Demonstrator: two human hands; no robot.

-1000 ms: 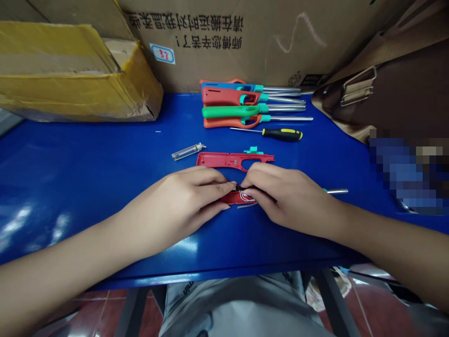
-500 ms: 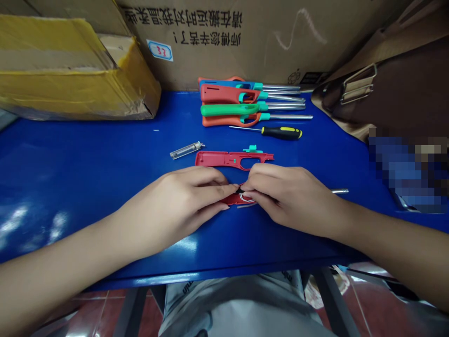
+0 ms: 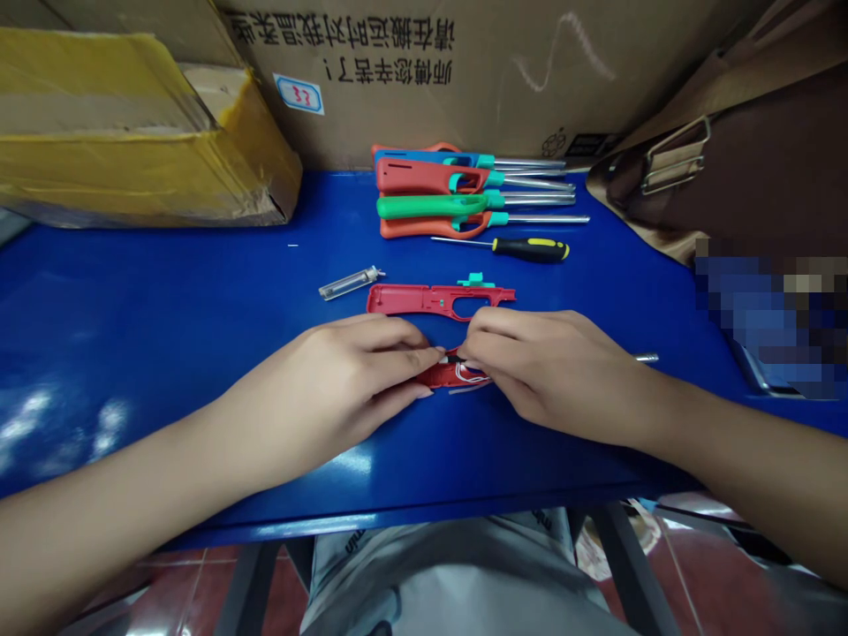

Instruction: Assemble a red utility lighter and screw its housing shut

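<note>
The left hand (image 3: 358, 371) lies curled on the glossy blue counter (image 3: 165, 291). Its thumb and forefinger are pinched onto the left part of a slim red moulded-plastic lighter body (image 3: 445, 378), which lies flat between the two hands. The right hand (image 3: 549, 367) is closed down too, with its fingertips pressing on the same body where thin white wires (image 3: 472, 378) loop out of it. A narrow bright metal tube (image 3: 646, 358) pokes out from behind the right hand.

Just beyond the fingertips lies a matching red plastic half-shell (image 3: 424, 299), hollow, with a rounded trigger cut-out. A small teal plastic piece (image 3: 477, 280) sits at its far edge. Beyond the left hand's knuckles lies a short clear cylinder with a metal tip (image 3: 350, 283). Farther off are a thin-shafted screwdriver with a black-and-yellow handle (image 3: 530, 249) and a row of long-nosed plastic lighters (image 3: 437, 208) in red, green and blue.
</note>
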